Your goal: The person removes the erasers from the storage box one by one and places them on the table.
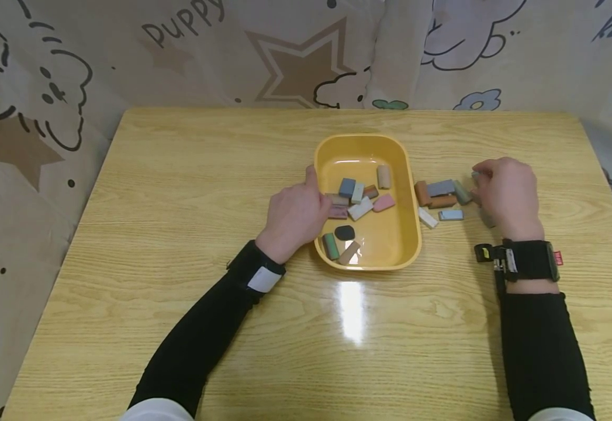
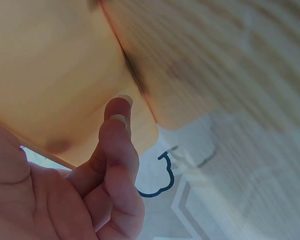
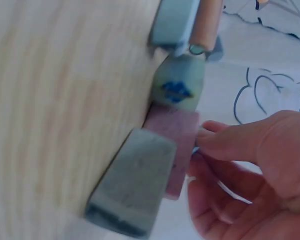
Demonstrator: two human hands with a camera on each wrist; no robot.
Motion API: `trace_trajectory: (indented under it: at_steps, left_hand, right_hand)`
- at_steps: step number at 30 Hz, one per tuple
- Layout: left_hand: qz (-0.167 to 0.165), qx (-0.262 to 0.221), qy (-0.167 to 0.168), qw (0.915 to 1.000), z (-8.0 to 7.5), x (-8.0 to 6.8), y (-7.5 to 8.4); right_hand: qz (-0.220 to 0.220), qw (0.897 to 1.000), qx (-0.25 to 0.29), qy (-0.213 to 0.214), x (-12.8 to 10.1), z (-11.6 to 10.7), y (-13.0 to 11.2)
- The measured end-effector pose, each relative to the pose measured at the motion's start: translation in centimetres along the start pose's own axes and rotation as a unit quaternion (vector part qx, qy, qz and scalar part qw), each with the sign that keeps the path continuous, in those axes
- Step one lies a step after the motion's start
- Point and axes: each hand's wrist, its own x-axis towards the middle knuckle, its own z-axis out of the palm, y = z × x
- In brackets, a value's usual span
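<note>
My left hand (image 1: 296, 216) grips the left wall of a yellow plastic tub (image 1: 410, 234), with its fingers against the outer wall in the left wrist view. Inside the tub lie several worn erasers, among them a pink one (image 1: 384, 203), a blue one (image 1: 346, 187) and a black oval one (image 1: 345, 233). To the tub's right my right hand (image 1: 510, 196) pinches a small grey-green eraser (image 1: 476, 174) between thumb and fingertips, mostly hidden by the hand. In the right wrist view a dull pink eraser (image 3: 177, 145) and a grey one (image 3: 132, 182) lie close to those fingers.
Between tub and right hand is a loose group of erasers: a blue-grey one (image 1: 441, 187), an orange-brown one (image 1: 442, 202), a white one (image 1: 428, 218) and a light blue one (image 1: 450, 216). A printed cloth (image 1: 190, 64) hangs behind the wooden table (image 1: 179, 152).
</note>
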Motion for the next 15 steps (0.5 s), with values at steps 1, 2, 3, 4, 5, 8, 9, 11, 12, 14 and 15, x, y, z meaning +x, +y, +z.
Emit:
trace_trajectory:
  at_steps: [1, 2, 3, 4, 5, 8, 9, 11, 12, 14, 15]
  left_hand:
    - [0.000, 0.000, 0.000, 1.0000, 0.0, 0.0, 0.0]
    - [-0.001, 0.000, 0.000, 1.0000, 0.1, 0.0, 0.0]
    - [-0.001, 0.000, 0.001, 1.0000, 0.1, 0.0, 0.0]
    - [0.000, 0.000, 0.001, 1.0000, 0.1, 0.0, -0.1]
    - [0.000, -0.001, 0.002, 1.0000, 0.1, 0.0, -0.1]
    - [0.001, -0.003, 0.006, 1.0000, 0.1, 0.0, -0.1]
    - [0.002, -0.004, 0.007, 1.0000, 0.2, 0.0, -0.1]
    - [0.002, -0.003, 0.008, 1.0000, 0.1, 0.0, -0.1]
    - [0.003, -0.004, 0.008, 1.0000, 0.1, 0.0, -0.1]
    - [0.004, -0.004, 0.010, 0.9999, 0.1, 0.0, -0.1]
    - [0.005, -0.004, 0.011, 0.9999, 0.1, 0.0, -0.1]
  right_hand:
    - [0.006, 1.000, -0.002, -0.012, 0.0, 0.0, 0.1]
    - [0.009, 1.000, -0.002, -0.022, 0.0, -0.1, 0.2]
    - [0.010, 1.000, -0.003, -0.029, 0.0, -0.1, 0.3]
    - [0.010, 0.999, -0.001, -0.036, -0.1, -0.2, 0.4]
    - [0.009, 0.999, 0.002, -0.041, -0.1, -0.2, 0.5]
    - [0.008, 0.999, 0.011, -0.048, -0.1, -0.6, 0.6]
    - [0.011, 0.999, 0.014, -0.047, -0.1, -0.8, 0.6]
    - [0.013, 0.999, 0.016, -0.037, -0.2, -1.3, 0.4]
    - [0.014, 0.999, 0.016, -0.030, -0.3, -1.6, 0.3]
    - [0.012, 1.000, 0.017, -0.014, -0.4, -2.2, -0.1]
    - [0.008, 1.000, 0.021, -0.006, -0.5, -2.5, -0.4]
